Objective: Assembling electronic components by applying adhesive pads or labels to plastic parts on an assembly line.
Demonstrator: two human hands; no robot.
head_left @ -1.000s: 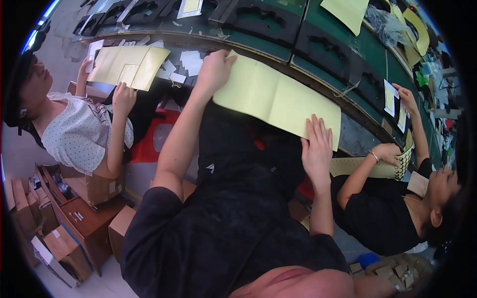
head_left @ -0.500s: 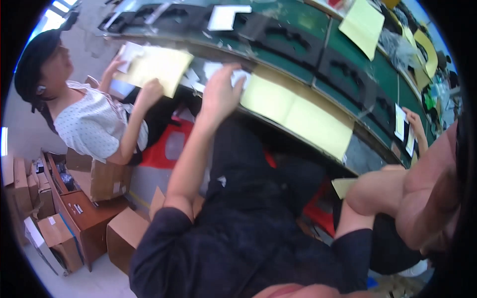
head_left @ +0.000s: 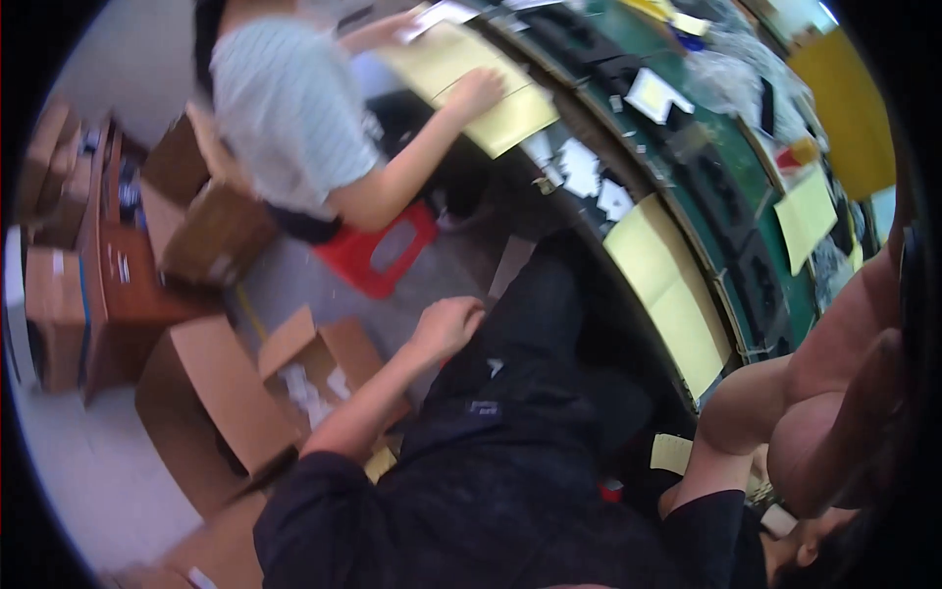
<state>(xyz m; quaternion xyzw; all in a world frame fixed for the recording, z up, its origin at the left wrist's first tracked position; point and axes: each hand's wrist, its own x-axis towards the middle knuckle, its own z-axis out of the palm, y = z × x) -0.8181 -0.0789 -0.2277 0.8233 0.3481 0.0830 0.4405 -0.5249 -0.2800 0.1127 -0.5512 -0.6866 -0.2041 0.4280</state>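
Rightward of your loosely curled left hand (head_left: 446,329), the yellow sheet (head_left: 670,299) lies well apart, lengthwise beside the green table (head_left: 751,167). I can't tell what, if anything, either hand holds.

Moderate indoor light reaches the bare left hand (head_left: 446,326), its outline slightly soft, while the black cloth trousers (head_left: 535,334) beside it sink into shadow. Far up and right of it glares a small white light (head_left: 829,12); farthest from it, edges bend toward the black rim.
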